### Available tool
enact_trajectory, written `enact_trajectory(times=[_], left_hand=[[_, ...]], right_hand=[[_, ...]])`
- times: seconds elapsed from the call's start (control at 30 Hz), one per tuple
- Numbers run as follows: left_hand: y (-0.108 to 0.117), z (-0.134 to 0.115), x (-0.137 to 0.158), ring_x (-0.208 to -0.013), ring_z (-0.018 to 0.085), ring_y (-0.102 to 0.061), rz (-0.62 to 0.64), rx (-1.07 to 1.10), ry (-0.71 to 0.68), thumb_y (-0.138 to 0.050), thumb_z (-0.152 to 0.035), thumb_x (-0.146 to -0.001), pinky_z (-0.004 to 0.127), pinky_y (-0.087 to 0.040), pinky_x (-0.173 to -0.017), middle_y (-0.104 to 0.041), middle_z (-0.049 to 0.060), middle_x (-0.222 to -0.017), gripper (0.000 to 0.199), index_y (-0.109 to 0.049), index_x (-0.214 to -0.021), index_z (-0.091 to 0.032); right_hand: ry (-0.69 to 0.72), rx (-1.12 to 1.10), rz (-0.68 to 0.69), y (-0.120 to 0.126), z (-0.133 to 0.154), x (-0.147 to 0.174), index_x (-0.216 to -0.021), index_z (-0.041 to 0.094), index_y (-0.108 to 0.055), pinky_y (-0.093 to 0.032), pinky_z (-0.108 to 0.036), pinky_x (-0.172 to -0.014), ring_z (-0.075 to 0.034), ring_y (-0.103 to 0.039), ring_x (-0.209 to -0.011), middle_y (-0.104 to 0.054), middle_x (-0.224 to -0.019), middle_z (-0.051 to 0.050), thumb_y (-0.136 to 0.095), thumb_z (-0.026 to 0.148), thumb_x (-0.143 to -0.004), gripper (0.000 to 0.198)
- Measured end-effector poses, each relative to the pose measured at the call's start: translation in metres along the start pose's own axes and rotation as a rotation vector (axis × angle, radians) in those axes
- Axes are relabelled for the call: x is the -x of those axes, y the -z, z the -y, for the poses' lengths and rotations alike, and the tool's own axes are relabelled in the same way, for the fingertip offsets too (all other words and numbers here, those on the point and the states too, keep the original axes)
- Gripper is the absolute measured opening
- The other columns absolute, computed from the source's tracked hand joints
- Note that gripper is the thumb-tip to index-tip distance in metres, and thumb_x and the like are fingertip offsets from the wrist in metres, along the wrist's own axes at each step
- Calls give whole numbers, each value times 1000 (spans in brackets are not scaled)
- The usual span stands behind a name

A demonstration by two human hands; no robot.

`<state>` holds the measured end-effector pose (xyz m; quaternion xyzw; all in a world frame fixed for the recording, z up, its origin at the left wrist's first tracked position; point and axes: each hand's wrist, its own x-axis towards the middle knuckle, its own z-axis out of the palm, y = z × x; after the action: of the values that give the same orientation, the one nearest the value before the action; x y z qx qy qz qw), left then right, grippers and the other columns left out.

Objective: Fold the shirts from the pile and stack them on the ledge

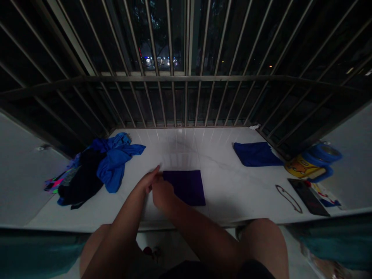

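A dark purple cloth (190, 188), folded to a flat rectangle, lies on the white ledge in front of me. At its left edge my two hands meet. My left hand (149, 180) has a finger stretched out near the cloth's far left corner. Curled closed against it, my right hand (162, 192) covers part of the cloth's left side. What the right fingers hold, if anything, is hidden.
A heap of blue and black clothes (100, 166) lies on the left. To the right are a folded blue cloth (257, 154), a yellow and blue mug (308, 164), a cord loop (289, 198) and a dark phone (308, 197). Metal bars (186, 78) close off the back.
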<state>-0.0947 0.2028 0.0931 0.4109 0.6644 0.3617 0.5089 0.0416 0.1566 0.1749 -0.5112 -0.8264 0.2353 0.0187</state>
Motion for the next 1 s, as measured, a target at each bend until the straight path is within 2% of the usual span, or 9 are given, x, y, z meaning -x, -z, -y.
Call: enact_trajectory(times=[0.07,0.17,0.3,0.4,0.53,0.7,0.77,0.87,1.0], left_hand=[[-1,4,-3,-63,25,-75,-8,-37,5,-80,-87,-73,31,-56,-52,-73,5,-64,70,-73,-84,-19],[-7,10,-8,-67,23,-76,-34,-77,-8,-92,-70,-70,30,-56,-58,-76,4,-69,57,-74,-88,-18],[-14,12,-16,-75,23,-78,-94,-160,-71,-86,-45,-81,33,-61,-70,-81,5,-81,31,-76,-94,-19],[-17,7,-14,-90,27,-80,-171,-276,-187,-78,-29,-84,41,-64,-90,-83,8,-92,14,-78,-94,-20],[-21,3,3,-129,33,-71,-257,-405,-399,-68,-23,-91,53,-49,-123,-80,13,-133,26,-80,-114,-21],[-20,33,35,-140,30,-68,12,-766,-852,-59,-24,-105,56,-52,-124,-76,9,-147,30,-82,-123,-26],[-22,56,53,-138,32,-69,41,-925,-908,-64,-27,-105,58,-55,-121,-75,10,-149,32,-80,-132,-27],[-44,87,88,-138,35,-68,22,-1061,-885,-74,-30,-99,59,-55,-119,-65,13,-162,49,-71,-149,-28],[-114,106,139,-141,43,-66,56,-1124,-781,-84,-31,-91,63,-58,-115,-53,20,-172,72,-62,-159,-26]], right_hand=[[101,28,-5,-24,-3,21,-138,18,-68,-64,-39,-87,-28,-77,-109,-76,-131,-15,-66,25,-104,35],[182,128,-97,-48,-33,51,-137,20,-67,-61,-49,-97,-34,-70,-119,-73,-132,-15,-77,35,-99,41],[169,169,-119,-65,-81,73,-136,22,-67,-55,-54,-109,-34,-65,-127,-71,-136,-14,-78,35,-100,40],[202,142,-107,-75,-103,77,-142,23,-66,-50,-54,-116,-33,-62,-133,-69,-146,-13,-76,38,-102,44],[249,113,-141,-90,-113,80,-150,25,-63,-44,-54,-123,-32,-59,-139,-69,-149,-11,-70,39,-107,46],[390,118,-131,-81,-144,98,-135,26,-72,-42,-51,-125,-29,-61,-136,-74,-138,-8,-73,45,-105,35],[427,121,-114,-66,-169,106,-123,26,-77,-40,-51,-126,-30,-60,-138,-77,-132,-7,-75,53,-103,34],[293,133,-142,-37,-206,113,-112,25,-81,-38,-52,-127,-33,-56,-146,-79,-129,-8,-70,52,-106,30],[-135,223,-260,-4,-232,114,-127,19,-79,-44,-55,-122,-38,-51,-153,-71,-149,-17,-59,38,-112,31]])
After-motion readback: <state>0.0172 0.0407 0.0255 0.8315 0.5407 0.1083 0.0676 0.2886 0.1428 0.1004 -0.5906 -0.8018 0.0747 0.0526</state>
